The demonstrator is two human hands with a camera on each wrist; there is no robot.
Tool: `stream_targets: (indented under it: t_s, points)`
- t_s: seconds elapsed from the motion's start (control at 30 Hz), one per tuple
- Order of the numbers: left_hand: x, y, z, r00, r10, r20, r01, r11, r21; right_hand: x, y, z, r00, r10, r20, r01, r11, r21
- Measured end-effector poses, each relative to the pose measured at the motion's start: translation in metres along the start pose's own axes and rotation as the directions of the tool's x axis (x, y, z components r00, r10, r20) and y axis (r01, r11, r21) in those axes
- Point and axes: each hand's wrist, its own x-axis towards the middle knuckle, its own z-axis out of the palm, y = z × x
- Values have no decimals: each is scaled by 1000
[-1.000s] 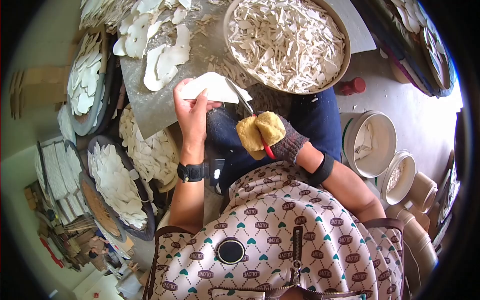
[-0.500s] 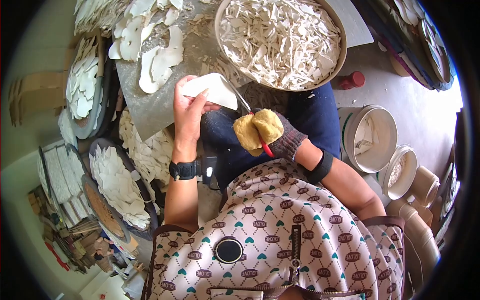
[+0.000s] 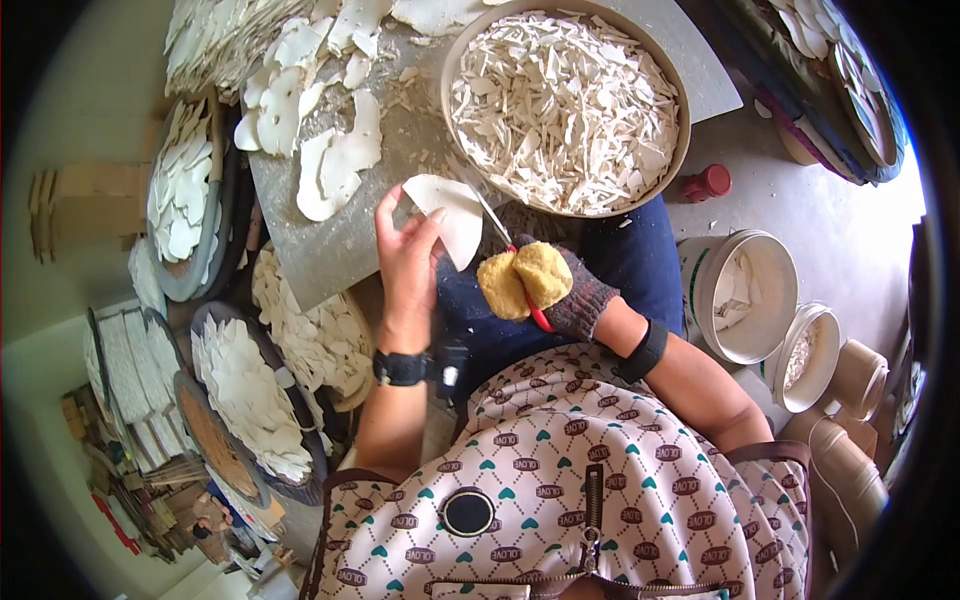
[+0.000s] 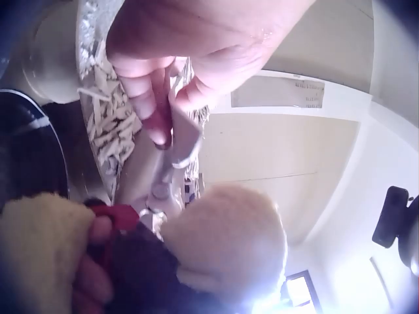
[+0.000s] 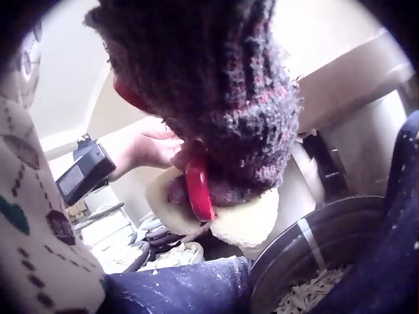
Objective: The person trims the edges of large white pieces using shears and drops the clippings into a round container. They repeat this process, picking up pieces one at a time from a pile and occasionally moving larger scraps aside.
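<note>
My bare left hand [image 3: 408,268] pinches a thin white sheet piece [image 3: 452,215] between thumb and fingers. My right hand [image 3: 578,295], in a dark knitted glove, grips red-handled scissors [image 3: 538,312] with yellow foam pads [image 3: 543,275] around the handles. The scissor blades point up and left, along the right edge of the white piece. In the left wrist view the thumb and fingers of the left hand [image 4: 190,59] hold the curved piece [image 4: 188,139] near the blades. The right wrist view shows the glove [image 5: 216,98] wrapped round the red handle [image 5: 198,186].
A round tray [image 3: 686,150] heaped with white scraps stands on the metal table [image 3: 330,262], beside loose white sheets [image 3: 340,165]. White buckets [image 3: 780,345] and a red object [image 3: 708,183] are on the floor at right. Filled baskets [image 3: 215,200] stand at left.
The left hand has moved right and down with the white piece, which is now turned more steeply beside the blades. The right hand keeps its grip on the scissors.
</note>
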Motion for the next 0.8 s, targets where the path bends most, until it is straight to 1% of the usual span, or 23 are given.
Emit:
stream_targets:
  t_s: [0.03, 0.07, 0.1, 0.27, 0.4, 0.43, 0.5, 0.53, 0.6, 0.63, 0.7, 0.73, 0.8]
  points:
    - [1, -5, 4, 998, 54, -21, -55, 997, -45, 1, -6, 0, 1000, -2, 12, 1, 1000, 9]
    - [-2, -9, 9, 998, 61, -14, -62, 996, -59, -2, -13, -4, 1000, -13, 26, 14, 999, -36]
    - [-5, -6, 16, 998, 67, -8, -67, 995, -74, -2, -16, -4, 1000, -1, 18, 2, 999, -38]
    - [2, 1, 24, 996, 26, 81, -26, 1000, -9, -10, -29, -13, 997, 74, 8, -73, 995, -70]
    - [0, 7, 24, 981, -23, 190, 15, 999, 45, -7, -34, -18, 999, 45, 22, -43, 996, -79]
    - [-3, 8, 25, 976, -40, 213, 30, 998, 53, -8, -37, -19, 999, 39, 36, -34, 991, -130]
    - [-3, 8, 21, 978, -46, 202, 29, 996, 86, -9, -45, -22, 998, 28, 64, -12, 973, -231]
    - [-3, 9, 19, 979, -56, 196, 36, 994, 100, -8, -49, -20, 996, 64, 64, -49, 977, -209]
    - [-5, 11, 14, 981, -71, 180, 52, 992, 112, -7, -47, -15, 997, 61, 45, -56, 994, -94]
    - [-6, 13, 12, 982, -78, 173, 60, 992, 109, -6, -40, -10, 999, 26, 20, -26, 1000, 3]
    - [-8, 17, 9, 981, -92, 169, 76, 992, 101, -1, -25, 0, 999, -34, -16, 36, 996, 85]
    - [-10, 16, 9, 980, -97, 173, 82, 992, 96, 3, -19, 4, 998, -60, -23, 61, 996, 70]
    - [-13, 12, 8, 975, -113, 189, 98, 991, 88, 6, -17, 2, 990, -137, -29, 132, 984, -123]
